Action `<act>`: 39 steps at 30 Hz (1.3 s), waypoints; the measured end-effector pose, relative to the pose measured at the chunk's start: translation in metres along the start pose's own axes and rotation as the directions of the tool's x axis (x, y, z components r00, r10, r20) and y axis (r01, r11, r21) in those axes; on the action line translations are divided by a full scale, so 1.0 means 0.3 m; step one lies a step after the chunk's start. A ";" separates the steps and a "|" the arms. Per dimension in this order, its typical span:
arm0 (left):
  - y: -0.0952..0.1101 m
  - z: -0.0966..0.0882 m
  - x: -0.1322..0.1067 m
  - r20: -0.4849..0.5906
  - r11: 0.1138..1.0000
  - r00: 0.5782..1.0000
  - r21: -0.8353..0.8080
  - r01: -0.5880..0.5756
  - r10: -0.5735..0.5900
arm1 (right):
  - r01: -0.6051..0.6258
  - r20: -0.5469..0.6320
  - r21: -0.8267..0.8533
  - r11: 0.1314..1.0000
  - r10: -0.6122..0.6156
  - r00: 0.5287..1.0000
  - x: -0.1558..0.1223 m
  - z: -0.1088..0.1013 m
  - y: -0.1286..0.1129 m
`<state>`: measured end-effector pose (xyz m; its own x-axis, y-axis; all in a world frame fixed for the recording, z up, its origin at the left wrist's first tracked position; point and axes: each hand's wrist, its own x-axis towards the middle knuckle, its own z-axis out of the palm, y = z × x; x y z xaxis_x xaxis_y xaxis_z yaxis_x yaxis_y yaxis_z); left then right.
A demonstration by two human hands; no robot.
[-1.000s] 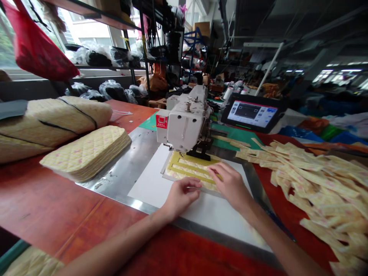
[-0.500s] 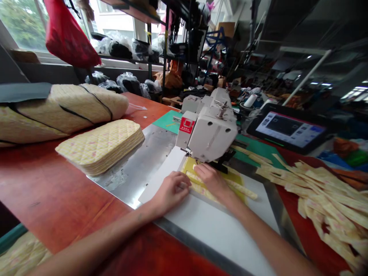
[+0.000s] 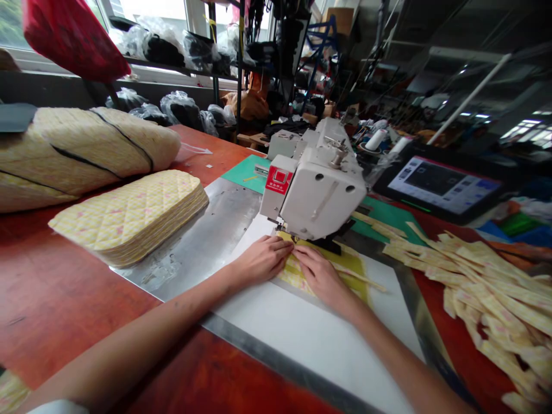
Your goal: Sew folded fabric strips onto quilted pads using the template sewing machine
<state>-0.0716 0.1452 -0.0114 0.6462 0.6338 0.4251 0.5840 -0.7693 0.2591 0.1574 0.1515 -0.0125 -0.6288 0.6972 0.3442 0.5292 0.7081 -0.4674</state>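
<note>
My left hand and my right hand lie side by side, their fingertips pressing on quilted yellow fabric strips. The strips sit in a yellow slotted sewing template just in front of the white industrial sewing machine head. One thin strip end sticks out to the right past my right hand. The needle area is mostly hidden by the machine and my fingers. The template rests on a white board.
A stack of quilted pads and a large quilted roll lie on the red table to the left. A steel plate borders the board. A heap of loose quilted strips lies right, behind it a control screen.
My hands have come closer together, nearer the machine. The template and strips have moved up under the machine head, and the view has swung slightly.
</note>
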 end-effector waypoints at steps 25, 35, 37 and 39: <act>0.057 0.015 0.019 -0.026 0.988 0.996 0.124 0.092 -0.090 | -0.085 -0.157 -0.043 0.995 0.077 0.985 -0.075 -0.012 0.028; -0.007 0.024 0.036 -0.111 0.987 0.990 0.129 0.098 -0.084 | -0.112 -0.264 -0.097 0.989 0.083 0.961 -0.041 0.010 0.058; -0.020 0.018 0.023 -0.116 0.987 0.988 0.108 0.115 -0.102 | -0.119 -0.303 -0.138 0.983 0.073 0.950 -0.029 0.025 0.046; -0.026 0.010 0.010 -0.116 0.987 0.987 0.097 0.125 -0.113 | -0.121 -0.317 -0.164 0.979 0.064 0.946 -0.019 0.036 0.033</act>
<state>-0.0728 0.1535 -0.0149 0.5147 0.7032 0.4905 0.7051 -0.6727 0.2244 0.1601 0.1533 -0.0278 -0.3804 0.7406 0.5538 0.6877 0.6270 -0.3661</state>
